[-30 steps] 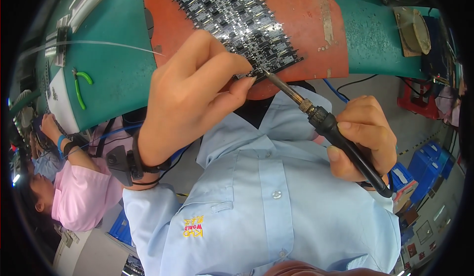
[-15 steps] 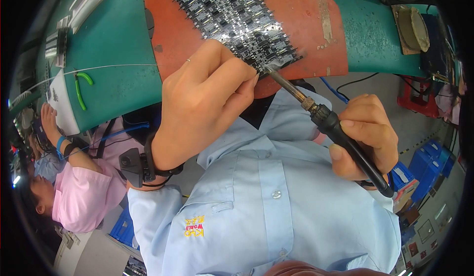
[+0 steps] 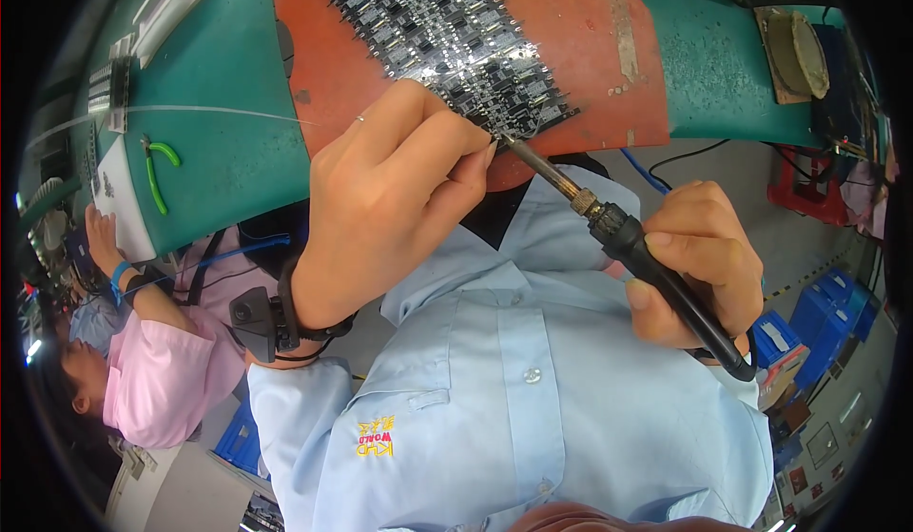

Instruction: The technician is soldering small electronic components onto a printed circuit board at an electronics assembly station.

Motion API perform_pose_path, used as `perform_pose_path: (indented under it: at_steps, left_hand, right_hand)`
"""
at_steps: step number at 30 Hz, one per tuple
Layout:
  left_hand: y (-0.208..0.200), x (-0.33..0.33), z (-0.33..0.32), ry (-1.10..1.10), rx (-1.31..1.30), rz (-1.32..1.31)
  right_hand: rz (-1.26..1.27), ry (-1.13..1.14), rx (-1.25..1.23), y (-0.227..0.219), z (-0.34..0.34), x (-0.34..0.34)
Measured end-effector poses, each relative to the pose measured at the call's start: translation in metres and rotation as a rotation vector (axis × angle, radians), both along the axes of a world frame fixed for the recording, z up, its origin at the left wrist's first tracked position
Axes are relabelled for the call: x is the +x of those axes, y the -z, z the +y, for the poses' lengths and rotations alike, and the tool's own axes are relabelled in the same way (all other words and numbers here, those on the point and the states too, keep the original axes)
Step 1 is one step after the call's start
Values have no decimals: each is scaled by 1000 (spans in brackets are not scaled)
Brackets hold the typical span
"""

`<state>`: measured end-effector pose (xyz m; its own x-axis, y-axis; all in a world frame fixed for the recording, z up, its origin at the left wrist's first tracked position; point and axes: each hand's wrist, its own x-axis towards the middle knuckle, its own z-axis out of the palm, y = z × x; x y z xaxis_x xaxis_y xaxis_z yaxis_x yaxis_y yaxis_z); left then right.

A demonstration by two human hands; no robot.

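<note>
A black panel of many small circuit boards [image 3: 447, 33] lies at a slant on an orange mat [image 3: 594, 33]. My left hand [image 3: 385, 185] is closed in a pinch at the panel's near edge. A thin silvery solder wire [image 3: 223, 110] runs in from the left and passes behind this hand; its end between the fingertips is hard to see. My right hand [image 3: 709, 256] grips the black handle of a soldering iron [image 3: 680, 290]. The iron points up and left, its tip at the panel's near edge, close beside my left fingertips.
Green-handled cutters [image 3: 156, 175] and a white tray [image 3: 124, 199] lie on the green table [image 3: 223, 152] to the left. A co-worker's hand [image 3: 103, 237] rests by that tray. A round tan pad [image 3: 797, 57] sits far right; a red stool [image 3: 808, 188] stands beyond the table edge.
The soldering iron has shifted slightly left, its tip now nearer my left fingertips. My left hand has barely moved. The co-worker's hand has shifted a little.
</note>
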<state>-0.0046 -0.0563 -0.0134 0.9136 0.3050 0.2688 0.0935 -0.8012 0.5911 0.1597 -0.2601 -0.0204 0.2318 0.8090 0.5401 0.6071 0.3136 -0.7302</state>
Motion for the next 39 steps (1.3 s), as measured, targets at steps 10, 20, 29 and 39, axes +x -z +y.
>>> perform_pose_path:
  at_steps: [10,20,29,39]
  left_hand:
    - [1,0,1,6,21,-10]
    - [-4,0,-1,-47,-15,-22]
    - [-19,-14,18,-237,101,90]
    - [-14,-13,9,154,300,83]
  right_hand:
    - [49,98,110,6,-7,4]
    - [66,135,133,10,-9,12]
    - [113,161,90,11,-8,14]
    - [105,303,125,-4,-32,30]
